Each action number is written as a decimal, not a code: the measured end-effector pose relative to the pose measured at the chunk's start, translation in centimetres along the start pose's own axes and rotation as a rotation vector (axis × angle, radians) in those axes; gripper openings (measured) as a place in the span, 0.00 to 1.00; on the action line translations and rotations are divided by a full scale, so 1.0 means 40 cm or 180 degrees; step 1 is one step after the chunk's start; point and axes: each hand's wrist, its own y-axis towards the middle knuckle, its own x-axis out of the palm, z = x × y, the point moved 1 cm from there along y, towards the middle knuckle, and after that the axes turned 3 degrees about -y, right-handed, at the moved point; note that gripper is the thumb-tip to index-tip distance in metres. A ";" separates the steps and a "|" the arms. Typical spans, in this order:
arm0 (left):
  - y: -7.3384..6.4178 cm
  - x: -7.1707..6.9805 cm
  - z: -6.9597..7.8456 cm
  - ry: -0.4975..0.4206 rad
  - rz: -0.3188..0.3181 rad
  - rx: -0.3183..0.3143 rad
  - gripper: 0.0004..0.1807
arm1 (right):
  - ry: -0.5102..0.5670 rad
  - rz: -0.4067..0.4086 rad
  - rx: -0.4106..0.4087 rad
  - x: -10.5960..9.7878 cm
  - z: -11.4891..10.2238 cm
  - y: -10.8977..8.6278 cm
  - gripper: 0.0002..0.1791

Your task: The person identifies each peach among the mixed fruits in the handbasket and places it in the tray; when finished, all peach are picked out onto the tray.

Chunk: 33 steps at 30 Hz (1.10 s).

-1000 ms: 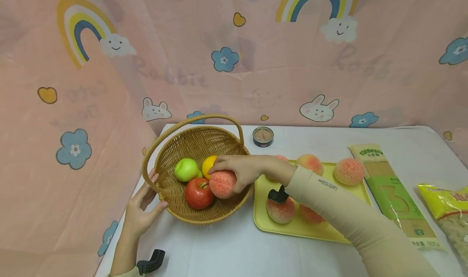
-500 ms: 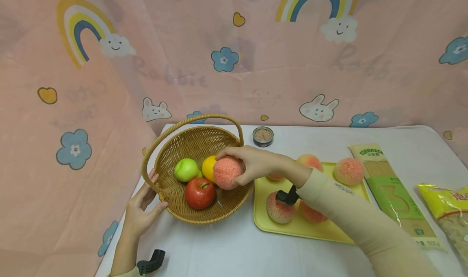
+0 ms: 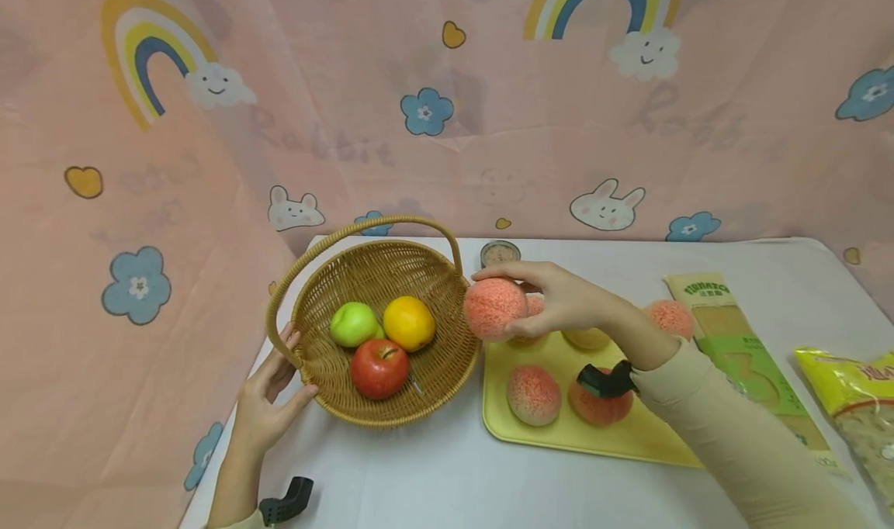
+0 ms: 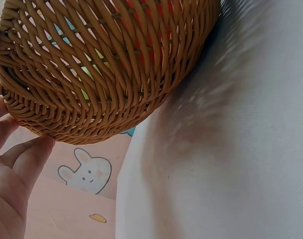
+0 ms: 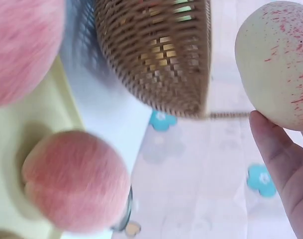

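My left hand (image 3: 268, 405) grips the left rim of the wicker basket (image 3: 363, 269), near the foot of its handle; in the left wrist view its fingertips (image 4: 37, 149) are on the weave. Inside the basket lie a green apple (image 3: 352, 325), an orange (image 3: 409, 323) and a red apple (image 3: 379, 368). Held between thumb and fingers of my right hand (image 3: 559, 300) is a pink peach (image 3: 494, 309), just right of the basket, above the tray's left edge. The right wrist view shows that peach's pale side (image 5: 275, 64). Several peaches (image 3: 534, 395) rest on the yellow tray (image 3: 531, 437), some partly hidden by the right arm.
Behind the right hand stands a small round tin (image 3: 500, 253). Right of the tray lie a green noodle packet (image 3: 750, 366) and a yellow-topped bag (image 3: 848, 389). A patterned pink cloth (image 3: 489, 141) hangs behind the white table (image 3: 405, 475).
My right hand has lifted the peach out of the basket and carried it right, toward the tray. The orange is now fully visible. My left hand keeps its grip on the basket.
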 end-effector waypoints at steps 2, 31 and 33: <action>0.001 0.002 0.001 0.0002 -0.0007 -0.0001 0.44 | -0.0082 0.0104 0.0029 -0.013 0.008 -0.035 0.35; -0.004 0.000 0.006 -0.0035 0.0027 -0.0003 0.45 | -0.0052 0.0774 0.0920 -0.038 0.139 -0.524 0.35; -0.002 0.002 0.006 -0.0022 0.0012 -0.0015 0.44 | -0.0001 0.0700 0.0999 -0.029 0.154 -0.546 0.33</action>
